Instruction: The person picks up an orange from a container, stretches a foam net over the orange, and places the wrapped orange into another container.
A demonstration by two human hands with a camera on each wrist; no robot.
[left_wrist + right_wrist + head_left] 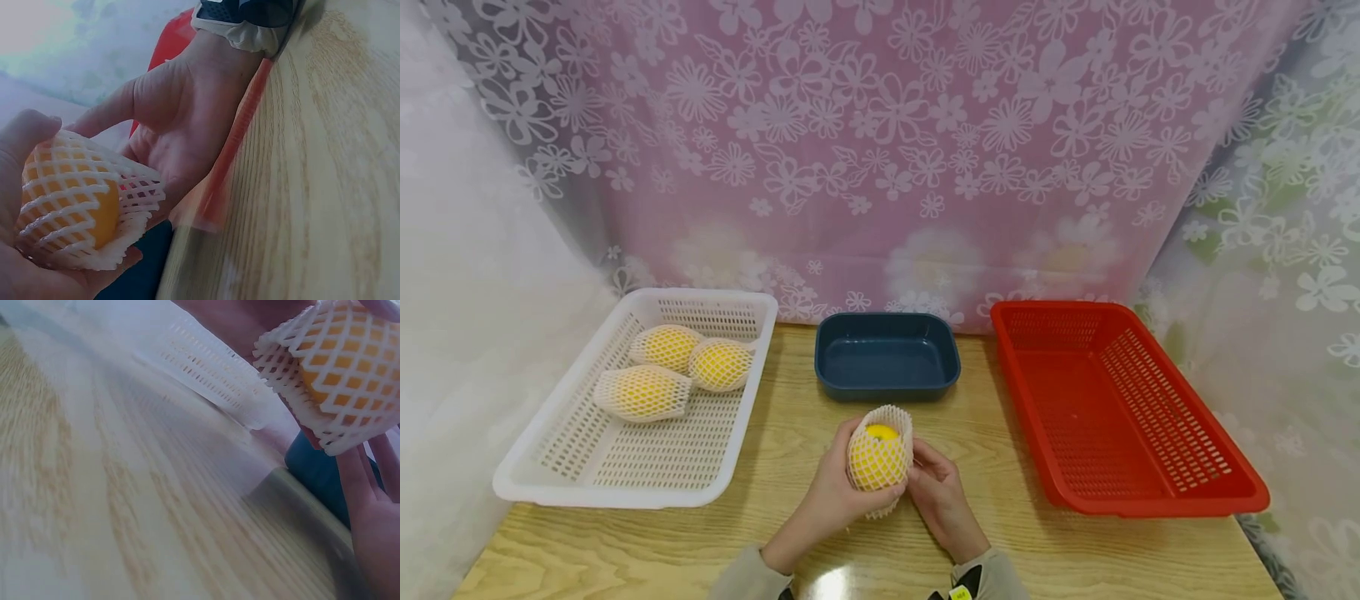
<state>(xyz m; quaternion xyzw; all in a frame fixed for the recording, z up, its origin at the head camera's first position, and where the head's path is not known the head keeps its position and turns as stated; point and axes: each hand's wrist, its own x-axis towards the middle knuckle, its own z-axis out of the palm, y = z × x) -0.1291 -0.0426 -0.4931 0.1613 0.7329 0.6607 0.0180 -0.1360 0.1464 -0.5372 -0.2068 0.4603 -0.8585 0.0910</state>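
A round yellow fruit (882, 432) sits in a white foam net sleeve (878, 467), its top showing through the sleeve's open end. Its exact kind is not clear. From the left side, my left hand (837, 490) grips the sleeved fruit, thumb across the near side. My right hand (942, 498) has thumb and fingers at the sleeve's right side and lower part, holding the netting. In the left wrist view, the loose end of the foam net (139, 190) flares towards the right palm (187, 119). Part of the right fingers is hidden behind the net.
At left, a white plastic basket (617, 498) holds several net-sleeved yellow fruits (643, 393). A dark blue tray (887, 393) stands just beyond the hands. To the right is a red plastic basket (1157, 505). All stand on a wooden table (655, 550), with a flowered pink curtain (880, 167) behind.
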